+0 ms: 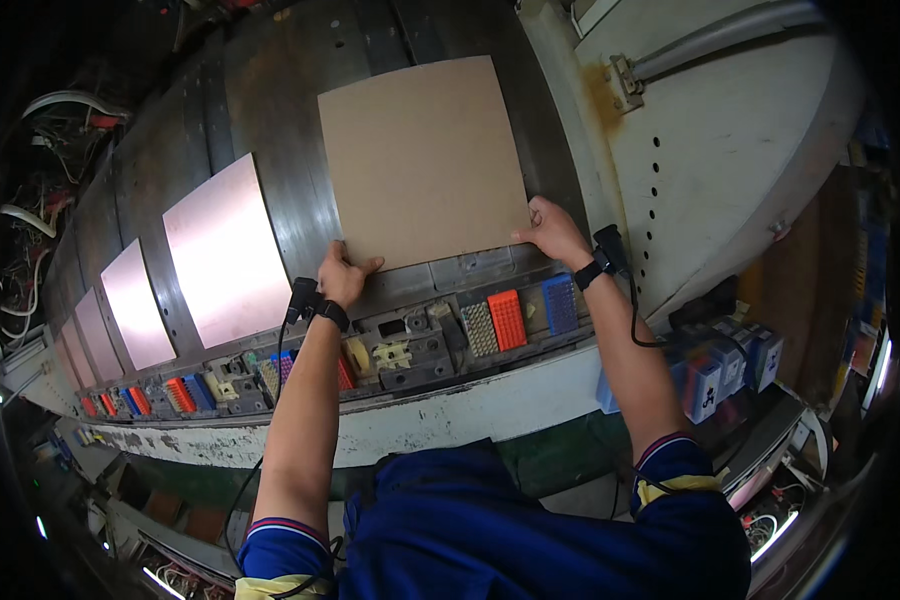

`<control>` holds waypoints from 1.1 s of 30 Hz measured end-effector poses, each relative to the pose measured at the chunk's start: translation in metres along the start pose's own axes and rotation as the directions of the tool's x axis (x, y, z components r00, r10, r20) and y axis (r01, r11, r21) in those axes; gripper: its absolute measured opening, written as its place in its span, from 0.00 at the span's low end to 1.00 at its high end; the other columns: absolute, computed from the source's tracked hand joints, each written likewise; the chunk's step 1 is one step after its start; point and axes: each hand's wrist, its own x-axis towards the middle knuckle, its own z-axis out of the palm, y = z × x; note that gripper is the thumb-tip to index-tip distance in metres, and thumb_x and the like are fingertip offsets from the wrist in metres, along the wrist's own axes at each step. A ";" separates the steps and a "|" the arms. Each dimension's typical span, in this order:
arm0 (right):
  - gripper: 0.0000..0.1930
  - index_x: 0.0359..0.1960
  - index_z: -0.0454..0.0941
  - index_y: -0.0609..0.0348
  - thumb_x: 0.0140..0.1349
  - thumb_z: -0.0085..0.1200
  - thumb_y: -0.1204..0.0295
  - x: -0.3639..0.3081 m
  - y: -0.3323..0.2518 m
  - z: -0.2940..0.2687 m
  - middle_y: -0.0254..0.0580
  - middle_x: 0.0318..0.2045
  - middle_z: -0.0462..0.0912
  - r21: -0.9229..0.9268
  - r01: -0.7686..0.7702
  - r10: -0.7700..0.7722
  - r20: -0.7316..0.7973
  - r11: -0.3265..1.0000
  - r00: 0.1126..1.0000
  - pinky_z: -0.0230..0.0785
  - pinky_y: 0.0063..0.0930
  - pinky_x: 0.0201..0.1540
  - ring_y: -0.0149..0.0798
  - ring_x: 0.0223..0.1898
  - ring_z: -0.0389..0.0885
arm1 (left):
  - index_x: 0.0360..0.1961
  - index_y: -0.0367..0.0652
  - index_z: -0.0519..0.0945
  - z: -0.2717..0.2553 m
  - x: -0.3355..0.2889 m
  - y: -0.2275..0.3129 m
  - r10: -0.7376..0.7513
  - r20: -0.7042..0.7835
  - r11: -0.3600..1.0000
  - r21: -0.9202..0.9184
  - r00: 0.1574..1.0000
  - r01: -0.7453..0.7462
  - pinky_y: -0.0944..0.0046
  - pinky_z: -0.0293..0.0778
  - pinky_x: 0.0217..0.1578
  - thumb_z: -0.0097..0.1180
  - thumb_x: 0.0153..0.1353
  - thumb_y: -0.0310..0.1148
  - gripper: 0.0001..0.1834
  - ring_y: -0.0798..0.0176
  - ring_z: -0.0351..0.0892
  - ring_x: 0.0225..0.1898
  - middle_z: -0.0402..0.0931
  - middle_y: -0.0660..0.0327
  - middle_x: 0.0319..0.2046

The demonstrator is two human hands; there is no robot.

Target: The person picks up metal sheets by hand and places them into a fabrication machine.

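A large flat tan panel [425,165], nearly square, lies on the dark metal machine bed [280,130] in front of me. My left hand [344,274] is at its near left corner, the thumb stretched along the near edge and the other fingers bent at the left side. At the near right corner, my right hand [555,232] has its thumb against the edge and its fingers curled beside it. Both hands hold the panel by these corners. To the left of it rests a shiny copper-coloured sheet [228,255], which neither hand touches.
Further left lie another shiny sheet [138,305] and several smaller-looking ones. Along the bed's near edge runs a row of metal fixtures with an orange bristled block [507,318] and a blue block [559,303]. A pale machine side wall [710,150] rises at right, near plastic boxes [705,385].
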 end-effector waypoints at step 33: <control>0.27 0.56 0.73 0.60 0.61 0.61 0.56 0.233 -0.127 0.001 0.52 0.58 0.74 -0.735 0.411 -0.712 -0.139 0.540 0.688 0.63 0.51 0.64 0.55 0.62 0.70 | 0.76 0.61 0.55 0.071 -0.023 0.095 0.331 0.110 0.878 0.328 0.937 -0.349 0.20 0.27 0.67 0.74 0.47 0.46 0.56 0.38 0.32 0.78 0.35 0.51 0.79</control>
